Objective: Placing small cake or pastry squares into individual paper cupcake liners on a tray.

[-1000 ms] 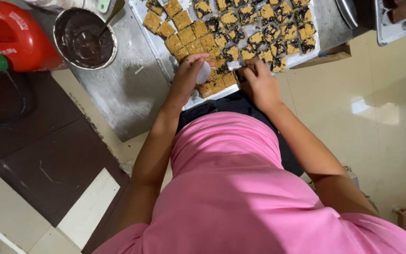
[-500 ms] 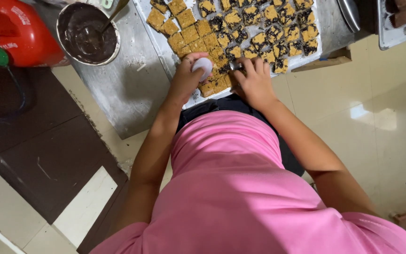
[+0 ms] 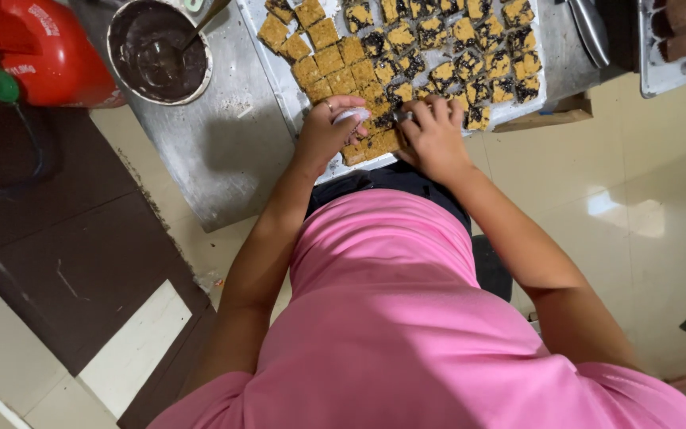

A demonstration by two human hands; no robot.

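A steel bowl of dark chocolate (image 3: 159, 52) and a red gas cylinder (image 3: 37, 48) stand left of the biscuit tray (image 3: 279, 75) on the worktop (image 3: 224, 151). At the tray's near edge, the left hand (image 3: 325, 131) has its grip closed round a small white container (image 3: 351, 117); the right hand (image 3: 436, 135) rests fingers narrowly curled on the square biscuits (image 3: 375, 144).

Single view, head-mounted, looking steeply down the wearer's own front. The pink shirt (image 3: 406, 318) fills the near, lower part of frame; both forearms run upward to the steel surface (image 3: 224, 135) at the top edge. The floor (image 3: 645, 222) shows on either side. Moderately close range; no second view.
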